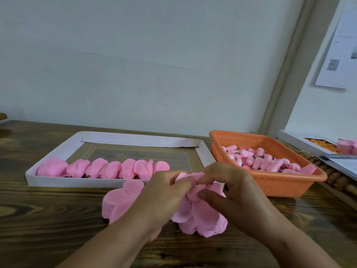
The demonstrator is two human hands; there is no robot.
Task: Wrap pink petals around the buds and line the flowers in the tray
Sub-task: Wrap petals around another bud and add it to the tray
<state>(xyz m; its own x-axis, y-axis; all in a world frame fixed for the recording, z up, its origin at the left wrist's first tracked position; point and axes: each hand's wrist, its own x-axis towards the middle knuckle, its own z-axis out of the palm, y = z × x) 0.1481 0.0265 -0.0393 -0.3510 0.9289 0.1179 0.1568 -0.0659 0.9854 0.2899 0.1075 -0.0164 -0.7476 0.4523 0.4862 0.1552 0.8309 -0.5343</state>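
Note:
Over the wooden table, my left hand (pixel 164 194) and my right hand (pixel 231 192) meet and pinch a pink flower (pixel 193 182) between their fingertips, folding a petal on it. Whether a bud sits inside is hidden by my fingers. Loose pink petals (pixel 201 219) lie in a heap under my hands, and more petals (pixel 119 200) spread to the left. Behind them stands a shallow white tray (pixel 61 181) with a row of several wrapped pink flowers (pixel 102 169) along its near wall. An orange basket (pixel 280 188) at the right holds several pink buds (pixel 258 157).
The wall rises just behind the tray. At the far right lie a white box (pixel 301 141) with orange and pink pieces, some papers (pixel 342 163) and a beaded wooden mat (pixel 336 178). Bare dark wood (pixel 48 219) fills the near left of the table.

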